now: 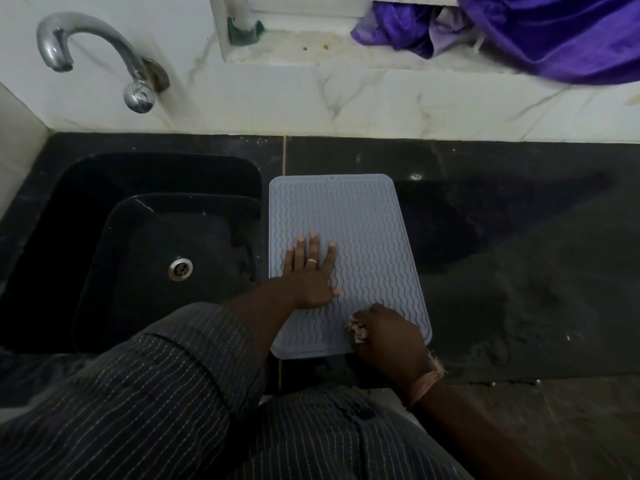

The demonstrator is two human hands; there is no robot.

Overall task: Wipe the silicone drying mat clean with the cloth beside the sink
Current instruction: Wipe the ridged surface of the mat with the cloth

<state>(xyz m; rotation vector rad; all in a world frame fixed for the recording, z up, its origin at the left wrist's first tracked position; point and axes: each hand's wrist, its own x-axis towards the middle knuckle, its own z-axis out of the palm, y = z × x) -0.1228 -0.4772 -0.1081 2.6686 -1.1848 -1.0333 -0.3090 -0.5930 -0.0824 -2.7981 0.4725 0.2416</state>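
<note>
The grey silicone drying mat (349, 237) lies on the black desk (502, 237), just right of the sink (145, 237). The left hand (310, 271) presses it, fingers spread. The right hand (389, 336) bunches the cloth (357, 330) at the near corner. The mat looks soft, bendy and maybe slippery, so hold it flat.

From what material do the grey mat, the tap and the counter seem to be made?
Mat: likely silicone or soft rubber, matte pale grey, with moulded wavy ridges and rounded corners.
Tap: metal, probably chrome-plated; its curved spout shines and mirrors the light.
Counter: apparently polished black stone, perhaps granite, smooth with faint glints, with a joint line beside the sink; I cannot tell which stone.
</note>
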